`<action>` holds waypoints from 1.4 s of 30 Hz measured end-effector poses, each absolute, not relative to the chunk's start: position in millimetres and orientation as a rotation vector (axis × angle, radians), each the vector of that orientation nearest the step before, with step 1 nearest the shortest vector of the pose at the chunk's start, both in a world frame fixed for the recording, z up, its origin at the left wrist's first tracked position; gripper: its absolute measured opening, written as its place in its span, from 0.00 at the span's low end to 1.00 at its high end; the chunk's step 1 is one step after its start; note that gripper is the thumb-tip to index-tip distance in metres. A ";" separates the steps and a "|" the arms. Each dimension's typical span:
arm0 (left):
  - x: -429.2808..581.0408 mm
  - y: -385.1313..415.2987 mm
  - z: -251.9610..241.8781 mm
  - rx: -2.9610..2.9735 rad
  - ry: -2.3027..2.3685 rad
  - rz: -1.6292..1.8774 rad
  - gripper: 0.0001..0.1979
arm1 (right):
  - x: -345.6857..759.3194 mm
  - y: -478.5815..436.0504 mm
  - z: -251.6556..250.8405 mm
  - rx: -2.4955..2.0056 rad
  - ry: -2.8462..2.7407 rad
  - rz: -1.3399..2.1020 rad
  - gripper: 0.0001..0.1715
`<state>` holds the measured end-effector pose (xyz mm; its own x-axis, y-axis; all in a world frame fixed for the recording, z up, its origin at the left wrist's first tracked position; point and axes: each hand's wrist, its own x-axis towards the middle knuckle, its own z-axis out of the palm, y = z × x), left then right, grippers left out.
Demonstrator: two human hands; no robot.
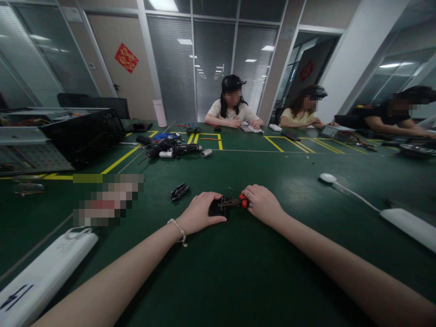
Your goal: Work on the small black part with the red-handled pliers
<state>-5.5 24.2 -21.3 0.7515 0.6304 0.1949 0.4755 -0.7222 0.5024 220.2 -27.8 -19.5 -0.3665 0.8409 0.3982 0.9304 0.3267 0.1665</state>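
Nearest my viewpoint, both forearms rest low over the dark green tabletop (218,281), probably to keep the work steady. To the left I see a long white plastic bar with a dark handwritten mark (73,250), set outside the left forearm's path.

Ahead, the left hand (199,213) is closed around a small black piece, apparently plastic (214,209), thumb on the near side and fingers on the far side. I judge that this pinch braces it against the pliers. The right hand (265,203) is clamped on the handles of dark metal pliers with red-and-black grips (244,201), their nose pointing left to the piece's right edge. I cannot tell whether the jaws bite on it or merely touch.

The piece lies between the hands, low at the tabletop; I see a dark, flat face and small pale details along its right edge, with much of the rest covered by fingers.

Just beyond, left of the hands, lies a jagged black part (179,192), within easy reach. Farther off, a black power drill (158,147) lies among loose items, and a co-worker in a pale shirt (218,111) sits across the table.
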 end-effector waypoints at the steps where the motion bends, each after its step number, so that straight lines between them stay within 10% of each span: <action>1: -5.5 24.2 -21.5 2.526 0.838 0.501 0.28 | 220.1 -28.0 -19.4 -1.602 -2.352 -0.542 0.15; 42: -5.3 22.1 -18.5 2.538 0.847 0.490 0.28 | 224.2 -26.2 -21.0 -1.641 -2.392 -0.558 0.15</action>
<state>-5.3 22.1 -18.5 0.7525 0.6293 0.1942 0.4817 -0.7271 0.4891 224.2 -26.2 -21.0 -0.3708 0.8565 0.3591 0.9270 0.3174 0.2000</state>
